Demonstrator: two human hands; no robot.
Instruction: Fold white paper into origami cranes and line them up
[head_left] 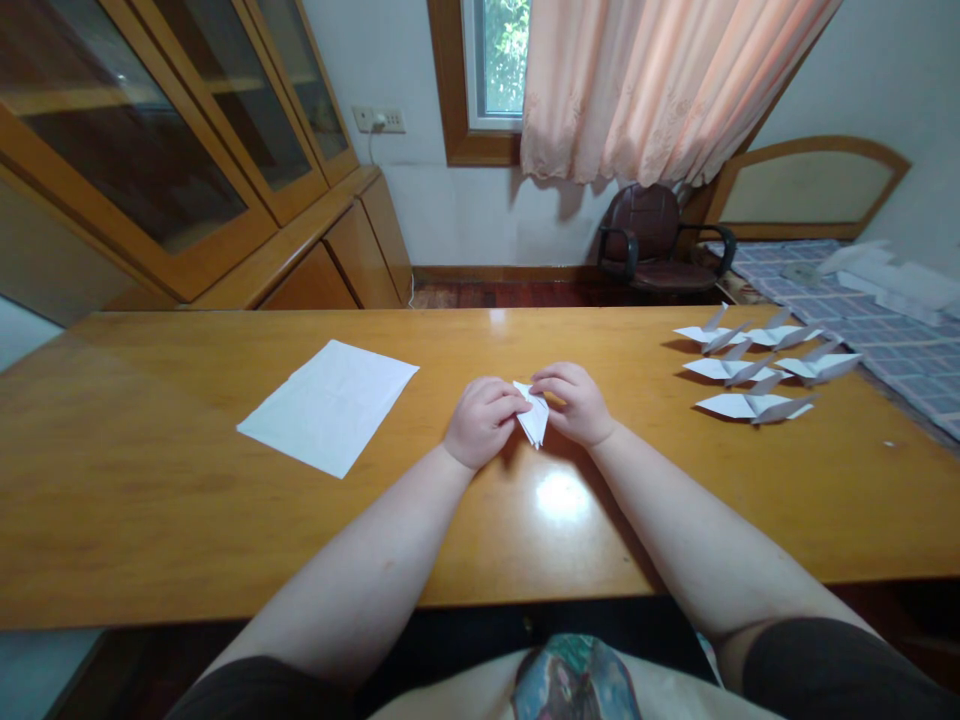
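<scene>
A small folded white paper (pixel 534 420) is held between my two hands over the middle of the table, its narrow points toward me. My left hand (pixel 484 420) pinches its left side, thumb and fingers closed on the paper. From the right, my right hand (pixel 576 405) grips its upper right edge with curled fingers; the fingertips partly cover the paper. To the left lies a flat square sheet of white paper (pixel 330 410). Several folded paper cranes (pixel 750 405) with spread wings stand grouped at the right of the table.
The wooden table (pixel 165 480) spans the view, its near edge close to my body. Beyond it are a glass-door cabinet (pixel 247 190) at left, a dark armchair (pixel 652 240), and a bed with a checked cover (pixel 900 360) at right. A tiny white scrap (pixel 888 443) lies near the right edge.
</scene>
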